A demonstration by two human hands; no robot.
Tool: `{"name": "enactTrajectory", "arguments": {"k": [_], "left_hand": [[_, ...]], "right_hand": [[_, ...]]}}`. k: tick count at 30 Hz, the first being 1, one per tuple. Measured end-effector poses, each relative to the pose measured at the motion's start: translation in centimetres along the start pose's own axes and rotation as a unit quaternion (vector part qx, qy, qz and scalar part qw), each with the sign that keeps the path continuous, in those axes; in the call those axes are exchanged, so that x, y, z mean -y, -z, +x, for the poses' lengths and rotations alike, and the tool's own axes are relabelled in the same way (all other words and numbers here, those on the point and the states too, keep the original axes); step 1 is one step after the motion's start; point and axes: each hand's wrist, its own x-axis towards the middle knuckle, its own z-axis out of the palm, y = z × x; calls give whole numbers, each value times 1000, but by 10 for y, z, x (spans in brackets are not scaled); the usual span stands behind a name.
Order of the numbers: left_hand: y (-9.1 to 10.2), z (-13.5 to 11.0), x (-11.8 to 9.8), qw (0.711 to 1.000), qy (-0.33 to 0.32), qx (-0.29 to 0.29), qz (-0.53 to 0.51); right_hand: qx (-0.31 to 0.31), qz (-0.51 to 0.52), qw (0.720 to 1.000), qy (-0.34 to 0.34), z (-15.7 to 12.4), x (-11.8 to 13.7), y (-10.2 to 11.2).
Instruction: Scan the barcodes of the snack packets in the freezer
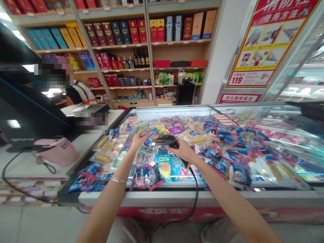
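My right hand [183, 150] is wrapped round the grip of a black barcode scanner [165, 140], whose head points left toward my other hand. A black cable [196, 189] hangs from the scanner's handle. Between the thumb and fingers of my left hand [138, 140] is a small blue snack packet [150, 139], close to the scanner head. Below both hands, many blue and pink snack packets [154, 175] lie on the glass top of a freezer [174, 109]. Clear-wrapped yellow snacks [102, 157] and purple packets [174, 125] are spread there too.
On the left, a white counter [101, 135] carries a pink bag [59, 152] and a dark screen [25, 111]. A person [78, 92] is behind it. Shelves of boxed goods [121, 32] stand at the back, beside a red-and-yellow sign [268, 50].
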Motion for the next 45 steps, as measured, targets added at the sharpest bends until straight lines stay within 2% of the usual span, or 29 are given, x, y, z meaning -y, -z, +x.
{"name": "enactTrajectory", "arguments": {"k": [4,8,19,28,30,33,36,39,42,45], "left_hand": [[1,-2,-4,998,23,55,15],[-1,-6,-10,996,52,72,14],[-6,-8,-11,994,76,75,-30],[-6,-8,-11,993,77,83,-13],[-6,-8,-10,994,77,81,-7],[-7,-9,-10,994,77,79,-22],[-11,-8,-16,990,92,76,-73],[-27,-8,-34,987,94,80,-102],[-63,-9,-62,986,71,112,-105],[-115,-13,-87,986,30,140,-83]], "right_hand": [[-11,-120,991,63,-3,4,-2],[16,-144,986,83,-2,2,-5],[-10,-109,991,72,-1,0,-4],[-22,-109,992,58,0,-2,-4],[-19,-78,996,46,3,-4,-5],[5,19,1000,12,8,0,-2],[-10,93,996,1,6,15,17],[-58,140,988,-6,-11,30,51],[-135,180,974,-15,-41,31,94],[-221,211,952,-28,-76,18,137]]}}
